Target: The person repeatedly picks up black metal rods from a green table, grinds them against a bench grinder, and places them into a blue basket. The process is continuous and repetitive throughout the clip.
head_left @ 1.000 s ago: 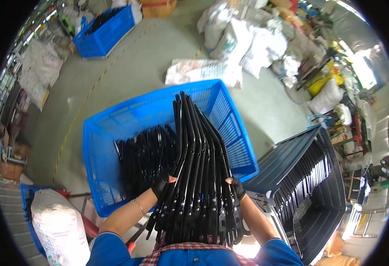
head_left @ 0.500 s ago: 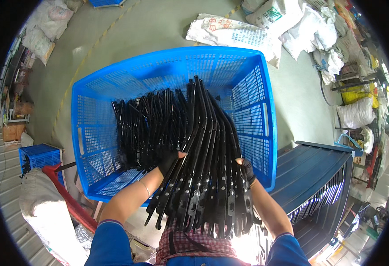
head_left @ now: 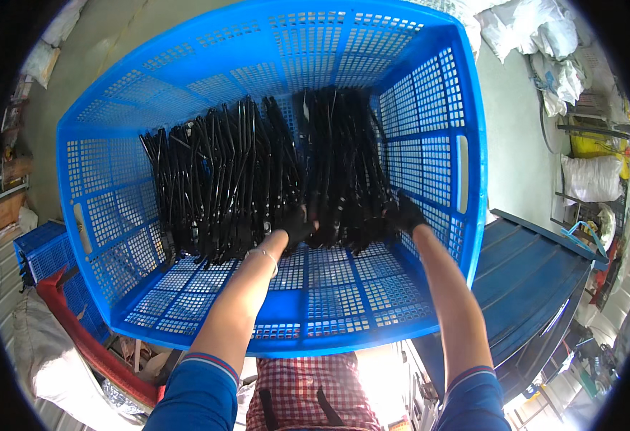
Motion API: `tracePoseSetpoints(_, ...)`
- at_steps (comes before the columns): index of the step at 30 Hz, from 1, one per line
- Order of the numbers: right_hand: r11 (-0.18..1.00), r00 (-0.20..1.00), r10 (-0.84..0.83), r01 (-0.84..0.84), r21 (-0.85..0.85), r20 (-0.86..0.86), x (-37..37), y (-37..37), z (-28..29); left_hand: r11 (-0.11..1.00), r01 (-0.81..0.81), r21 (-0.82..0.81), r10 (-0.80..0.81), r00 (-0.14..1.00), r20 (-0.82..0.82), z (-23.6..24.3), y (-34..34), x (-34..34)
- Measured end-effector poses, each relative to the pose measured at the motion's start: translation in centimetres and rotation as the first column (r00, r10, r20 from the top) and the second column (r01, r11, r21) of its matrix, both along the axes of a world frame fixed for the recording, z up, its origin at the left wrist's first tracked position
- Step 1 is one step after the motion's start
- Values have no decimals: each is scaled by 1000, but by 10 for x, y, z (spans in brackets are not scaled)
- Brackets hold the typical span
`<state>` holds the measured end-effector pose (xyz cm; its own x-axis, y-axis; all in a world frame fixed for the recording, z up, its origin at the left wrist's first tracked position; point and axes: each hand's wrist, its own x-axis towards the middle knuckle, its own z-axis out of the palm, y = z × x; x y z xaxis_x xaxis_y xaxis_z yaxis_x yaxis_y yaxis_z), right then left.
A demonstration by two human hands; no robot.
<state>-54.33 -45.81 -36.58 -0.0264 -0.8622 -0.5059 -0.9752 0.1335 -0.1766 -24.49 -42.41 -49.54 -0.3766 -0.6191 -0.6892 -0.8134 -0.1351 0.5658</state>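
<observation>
A big blue mesh-sided plastic crate (head_left: pixel 279 343) lies right before me. Long, thin, glossy black bent metal bars (head_left: pixel 221 172) fill its left and middle part, side by side. Down inside the crate, at the right, a bundle of the same black bars (head_left: pixel 336 158) lies between my hands. My left hand (head_left: pixel 297 226), in a dark fingerless glove, grips the bundle's near left side. At its near right side, close to the crate's right wall, my gloved right hand (head_left: pixel 403 214) is closed against the bars. Some fingers of both hands are hidden among the dark bars.
To the right of the crate stands a dark blue ribbed metal case or rack (head_left: pixel 523 294). A smaller blue crate (head_left: pixel 49 251) and a red bar (head_left: pixel 89 345) are at the left. White sacks (head_left: pixel 530 29) are piled at the far right, beside cluttered shelving.
Both hands have carried the bundle of black bars from over the crate's near edge forward and down into its right part. My view has come closer to the crate.
</observation>
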Motion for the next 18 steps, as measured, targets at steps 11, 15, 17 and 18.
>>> tracePoseSetpoints(11,749,995,10,-73,659,99,113,180,-50,857,289,426,-319,948,-1,34,147,-2)
tracePoseSetpoints(15,714,987,48,-139,686,150,123,184,-35,908,185,377,-224,973,62,57,136,29)
tracePoseSetpoints(17,744,990,21,-108,659,138,124,184,-21,915,189,357,-236,967,92,58,128,49)
tracePoseSetpoints(18,758,991,-3,-87,646,137,125,180,-4,931,191,311,-236,965,117,71,123,56)
